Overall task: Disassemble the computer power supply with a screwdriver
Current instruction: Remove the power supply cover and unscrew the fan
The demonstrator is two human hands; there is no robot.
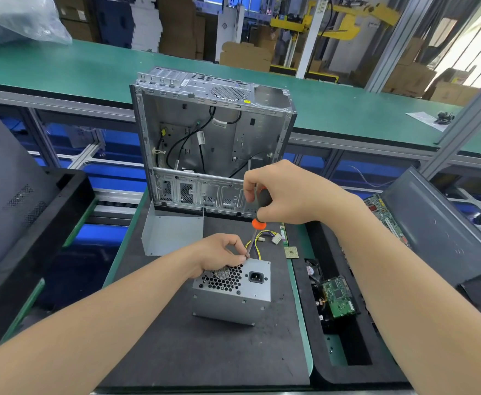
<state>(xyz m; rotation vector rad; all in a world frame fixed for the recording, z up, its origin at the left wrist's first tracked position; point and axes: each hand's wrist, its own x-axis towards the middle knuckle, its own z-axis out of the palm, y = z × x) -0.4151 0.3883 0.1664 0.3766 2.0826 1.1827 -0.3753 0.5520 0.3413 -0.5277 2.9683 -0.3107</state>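
A grey metal power supply [233,300] stands on the black mat, its honeycomb fan grille and black socket facing me. Yellow and purple wires with a white plug [265,236] trail out behind it. My right hand [285,192] grips the black and orange handle of a screwdriver [258,220], held almost upright with its tip at the top rear edge of the power supply. My left hand [219,255] rests on the top of the box, fingers pinched around the shaft near the tip.
An open, gutted computer case [213,132] stands just behind the mat. A loose metal panel [171,232] lies left of the wires, a small chip [291,252] to the right. Black trays flank the mat; the right one holds a circuit board [339,295].
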